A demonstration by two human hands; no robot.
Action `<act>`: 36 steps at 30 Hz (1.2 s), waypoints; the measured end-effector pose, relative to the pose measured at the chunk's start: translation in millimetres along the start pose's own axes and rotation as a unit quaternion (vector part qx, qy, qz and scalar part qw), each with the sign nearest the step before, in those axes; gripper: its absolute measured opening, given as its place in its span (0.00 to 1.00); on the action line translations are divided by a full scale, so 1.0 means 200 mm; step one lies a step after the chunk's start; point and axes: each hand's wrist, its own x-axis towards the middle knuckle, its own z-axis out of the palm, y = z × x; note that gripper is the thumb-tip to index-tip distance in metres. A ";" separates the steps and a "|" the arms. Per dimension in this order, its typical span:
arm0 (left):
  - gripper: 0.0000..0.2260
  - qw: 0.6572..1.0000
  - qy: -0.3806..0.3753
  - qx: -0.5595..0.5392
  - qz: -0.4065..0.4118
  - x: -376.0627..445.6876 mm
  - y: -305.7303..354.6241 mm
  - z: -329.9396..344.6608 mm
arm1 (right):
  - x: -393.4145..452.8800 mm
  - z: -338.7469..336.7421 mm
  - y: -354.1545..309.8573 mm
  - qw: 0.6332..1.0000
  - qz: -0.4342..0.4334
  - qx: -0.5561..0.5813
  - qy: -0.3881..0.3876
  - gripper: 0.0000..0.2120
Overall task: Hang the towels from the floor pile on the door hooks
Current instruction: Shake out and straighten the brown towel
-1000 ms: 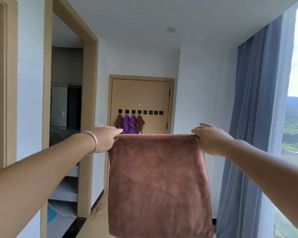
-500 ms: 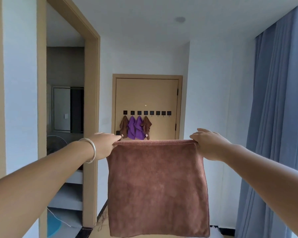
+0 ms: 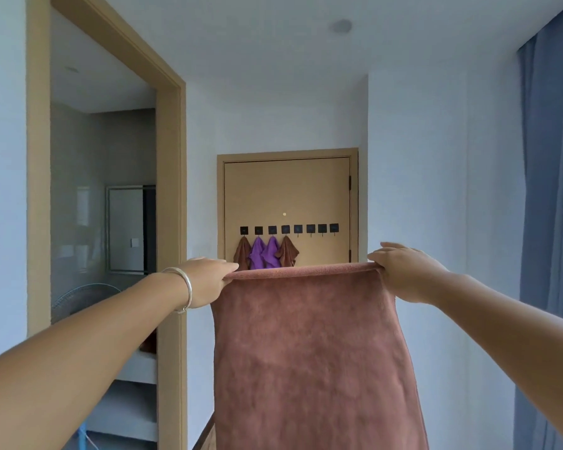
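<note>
my left hand (image 3: 205, 280) pinches the brown towel (image 3: 309, 355) at its top left corner | towel hangs spread between my hands, before the door (image 3: 286, 190) | my right hand (image 3: 403, 274) grips the top right corner

Eight black hooks (image 3: 289, 229) run across the far door (image 3: 286, 190). Four small towels hang there: two brown (image 3: 242, 253), two purple (image 3: 258, 254). One big brown towel (image 3: 309, 352) hangs near, between two hands

I found no readable text, label, brand, number or sign on anything in my view at that moment.
</note>
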 end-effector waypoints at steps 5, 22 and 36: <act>0.10 1.000 -0.002 0.018 -0.001 0.32 0.02 0.13 | 0.21 0.18 0.22 1.000 -0.003 0.007 -0.002 0.14; 0.09 0.999 -0.015 0.028 -0.004 1.26 -0.41 0.69 | 1.04 0.94 0.41 0.999 -0.027 0.006 -0.024 0.14; 0.09 1.000 -0.023 0.008 0.011 2.13 -1.03 1.17 | 2.04 1.51 0.38 1.000 -0.024 0.000 -0.018 0.16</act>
